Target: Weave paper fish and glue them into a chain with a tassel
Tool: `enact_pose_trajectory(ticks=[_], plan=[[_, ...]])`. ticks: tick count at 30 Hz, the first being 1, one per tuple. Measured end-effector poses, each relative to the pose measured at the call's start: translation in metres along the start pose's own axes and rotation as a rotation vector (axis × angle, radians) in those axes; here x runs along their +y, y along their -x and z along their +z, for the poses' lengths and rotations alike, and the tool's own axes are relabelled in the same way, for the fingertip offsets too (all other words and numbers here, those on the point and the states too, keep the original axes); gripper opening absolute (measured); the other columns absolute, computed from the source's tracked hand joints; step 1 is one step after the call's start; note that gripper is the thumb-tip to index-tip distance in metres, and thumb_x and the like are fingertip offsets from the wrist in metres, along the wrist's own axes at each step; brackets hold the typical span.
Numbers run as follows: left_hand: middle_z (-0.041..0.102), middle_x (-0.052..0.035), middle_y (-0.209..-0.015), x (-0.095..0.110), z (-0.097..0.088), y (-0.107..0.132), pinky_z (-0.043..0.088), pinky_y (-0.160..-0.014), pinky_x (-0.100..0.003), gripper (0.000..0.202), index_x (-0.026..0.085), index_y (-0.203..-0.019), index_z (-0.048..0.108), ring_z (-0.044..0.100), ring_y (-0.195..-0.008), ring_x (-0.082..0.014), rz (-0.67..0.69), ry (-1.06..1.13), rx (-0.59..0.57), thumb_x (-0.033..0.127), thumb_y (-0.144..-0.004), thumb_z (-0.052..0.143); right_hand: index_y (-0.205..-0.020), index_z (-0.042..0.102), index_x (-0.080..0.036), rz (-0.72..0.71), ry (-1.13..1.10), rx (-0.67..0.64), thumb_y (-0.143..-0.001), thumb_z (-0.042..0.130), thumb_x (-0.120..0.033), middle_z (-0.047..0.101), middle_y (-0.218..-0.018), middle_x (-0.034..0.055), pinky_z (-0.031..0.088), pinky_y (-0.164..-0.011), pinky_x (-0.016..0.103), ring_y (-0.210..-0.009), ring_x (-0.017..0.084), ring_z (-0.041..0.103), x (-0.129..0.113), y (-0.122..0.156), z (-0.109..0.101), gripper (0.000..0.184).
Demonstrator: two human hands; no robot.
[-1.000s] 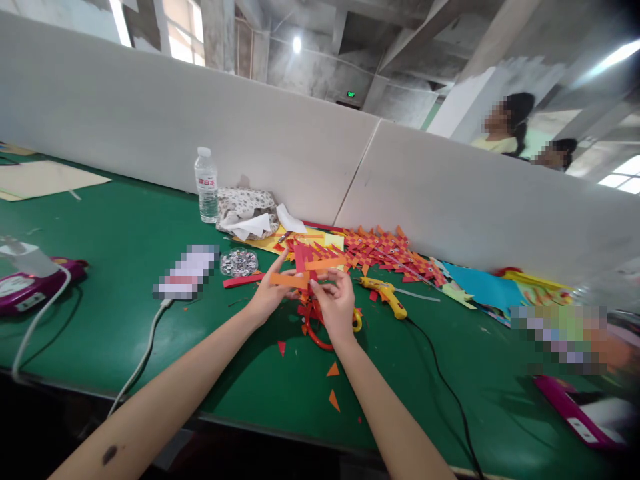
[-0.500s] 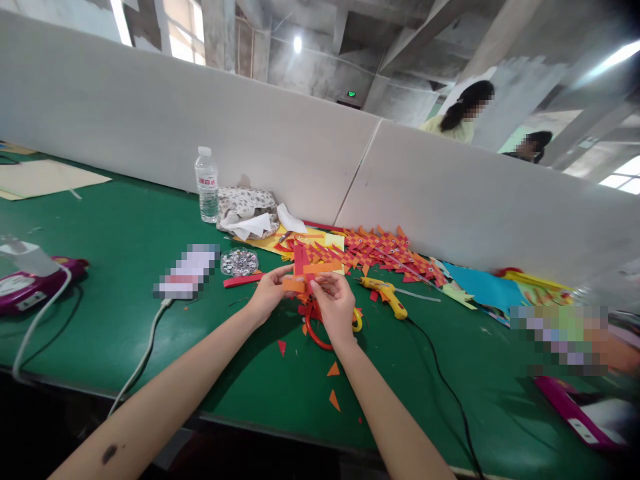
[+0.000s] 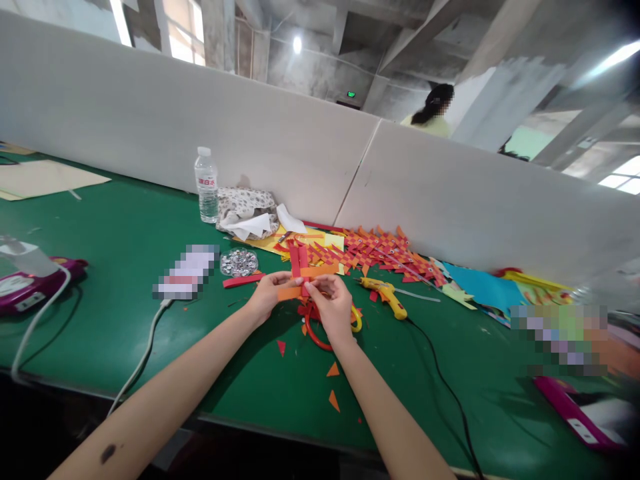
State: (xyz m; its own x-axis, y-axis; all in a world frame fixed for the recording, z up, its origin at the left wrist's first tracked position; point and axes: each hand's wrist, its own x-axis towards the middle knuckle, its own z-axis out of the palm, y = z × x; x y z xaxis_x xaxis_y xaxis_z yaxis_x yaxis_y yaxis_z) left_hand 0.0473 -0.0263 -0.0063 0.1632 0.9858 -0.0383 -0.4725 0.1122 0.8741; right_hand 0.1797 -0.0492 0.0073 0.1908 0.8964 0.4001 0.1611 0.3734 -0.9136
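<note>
Left hand (image 3: 265,300): pinching paper strips (image 3: 303,272) from 9 o'clock | right hand (image 3: 334,303): pinching from 3, likely so crossings don't slip | paper strips: centre, between hands | glue gun (image 3: 385,293): 3 o'clock, probably parked within easy reach

And here the red paper strips (image 3: 296,259) run lengthwise, orange strips (image 3: 320,271) crossing sideways, left of the glue gun (image 3: 384,291)!

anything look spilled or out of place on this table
Slightly untidy: orange offcuts and a red scrap lie scattered on the green table, apart from the heaped woven pieces. The yellow glue gun, right of the right hand, lies on its side with no stand visible. I see no spill.
</note>
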Motion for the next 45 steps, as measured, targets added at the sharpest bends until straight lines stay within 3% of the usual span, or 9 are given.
enact_pose_trajectory(ticks=[9,17,26,34,38,42,45], plan=[[0.071,-0.0063,-0.072,0.002,0.001,0.000,0.048,-0.058,-0.023,0.034,0.011,-0.073,0.069,0.064,-0.060,-0.0141,-0.024,0.005,-0.009,0.032,-0.050,0.082,-0.082,0.056,-0.020,-0.079,0.159,-0.017,-0.072,0.064,-0.032,0.065,-0.075,0.0023,0.049,-0.065,0.028,-0.072,0.017,0.062,-0.008,0.006,0.000,0.018],[0.071,-0.0059,-0.072,0.002,-0.003,-0.004,0.047,-0.057,-0.022,0.032,0.011,-0.074,0.069,0.063,-0.057,-0.0119,-0.030,0.039,0.003,0.032,-0.053,0.081,-0.091,0.050,-0.021,-0.023,0.039,-0.125,-0.068,0.068,-0.024,0.062,-0.082,0.0009,0.050,-0.063,0.027,-0.065,0.014,0.062,-0.003,0.001,-0.002,0.030],[0.065,-0.0012,-0.062,0.002,-0.004,-0.003,0.043,-0.050,-0.018,0.027,0.012,-0.069,0.065,0.058,-0.051,-0.0077,-0.051,0.030,0.014,0.030,-0.055,0.080,-0.094,0.053,-0.020,-0.051,0.050,-0.111,-0.070,0.065,-0.025,0.066,-0.078,0.0028,0.052,-0.070,0.031,-0.075,0.018,0.065,-0.003,-0.001,-0.004,0.028],[0.067,-0.0043,-0.067,0.004,0.000,0.000,0.046,-0.053,-0.022,0.032,0.011,-0.072,0.067,0.060,-0.054,-0.0115,-0.021,-0.004,0.042,0.032,-0.052,0.080,-0.094,0.057,-0.020,-0.055,0.115,-0.081,-0.072,0.064,-0.031,0.069,-0.078,0.0040,0.053,-0.071,0.033,-0.073,0.019,0.066,-0.005,0.004,-0.001,0.025],[0.068,-0.0047,-0.067,0.003,0.001,0.001,0.047,-0.054,-0.023,0.033,0.011,-0.072,0.068,0.060,-0.054,-0.0124,0.031,-0.010,0.076,0.031,-0.050,0.081,-0.096,0.059,-0.021,-0.122,0.223,-0.055,-0.074,0.062,-0.030,0.070,-0.080,0.0035,0.052,-0.071,0.032,-0.076,0.019,0.066,-0.010,0.006,-0.003,0.023],[0.069,-0.0048,-0.075,0.005,-0.002,0.000,0.049,-0.061,-0.025,0.032,0.012,-0.079,0.068,0.062,-0.064,-0.0144,0.185,0.022,0.174,0.032,-0.055,0.078,-0.087,0.059,-0.021,-0.151,0.182,0.022,-0.075,0.061,-0.028,0.066,-0.076,0.0020,0.050,-0.063,0.028,-0.069,0.017,0.063,-0.013,0.007,-0.004,0.014],[0.069,-0.0032,-0.078,0.010,-0.007,-0.001,0.048,-0.066,-0.024,0.028,0.014,-0.079,0.066,0.063,-0.073,-0.0155,0.323,0.056,0.290,0.032,-0.060,0.075,-0.084,0.061,-0.021,-0.106,0.115,-0.205,-0.076,0.059,-0.027,0.065,-0.070,0.0009,0.050,-0.057,0.027,-0.062,0.016,0.062,-0.015,0.010,-0.003,0.010]])
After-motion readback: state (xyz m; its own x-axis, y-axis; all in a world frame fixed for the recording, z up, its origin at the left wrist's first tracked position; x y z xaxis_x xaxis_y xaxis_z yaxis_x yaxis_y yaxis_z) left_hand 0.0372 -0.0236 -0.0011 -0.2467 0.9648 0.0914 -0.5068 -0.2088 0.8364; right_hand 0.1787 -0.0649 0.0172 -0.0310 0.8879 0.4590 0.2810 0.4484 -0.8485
